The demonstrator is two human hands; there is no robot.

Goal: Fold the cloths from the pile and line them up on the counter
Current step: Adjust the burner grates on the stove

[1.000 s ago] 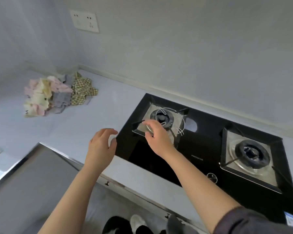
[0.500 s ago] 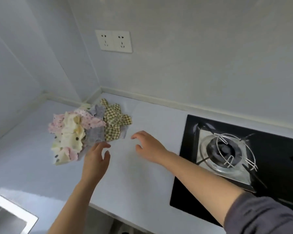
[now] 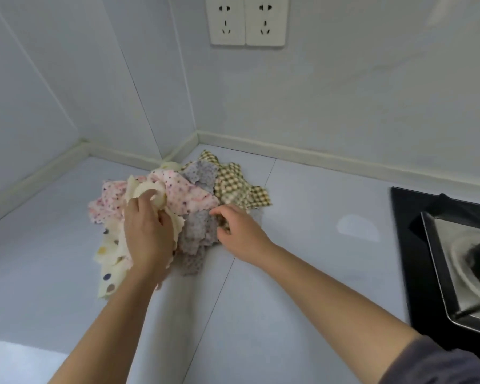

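The pile of cloths (image 3: pixel 178 206) is lying loose and unfolded in the far corner of the tabletop (image 3: pixel 302 245), close to where the two walls are meeting. A cream cloth with coloured dots (image 3: pixel 111 259) is spreading toward the near left of the heap, a pink flowered cloth (image 3: pixel 189 195) is lying across the top, a grey patterned cloth (image 3: pixel 197 236) is trailing down the middle toward the near edge, and a green checked cloth (image 3: pixel 233 184) is sitting at the far right of the heap. The left hand (image 3: pixel 147 234) is reaching into the left of the pile, its grip clenched around a bunched fold of the cream cloth, with the fingers curling over it. The right hand (image 3: pixel 239 231) is resting on the right of the pile where the grey cloth is meeting the checked one; its fingers are curling down into the fabric, but I cannot tell whether its grip is actually grasping any cloth. A dark sleeve (image 3: pixel 441 364) is showing on the right arm. A black hob (image 3: pixel 399 231) with a steel burner tray (image 3: pixel 460 273) is sitting at the right edge of the tabletop, well apart from the pile. A double wall socket (image 3: pixel 247 20) is sitting on the wall above the corner.
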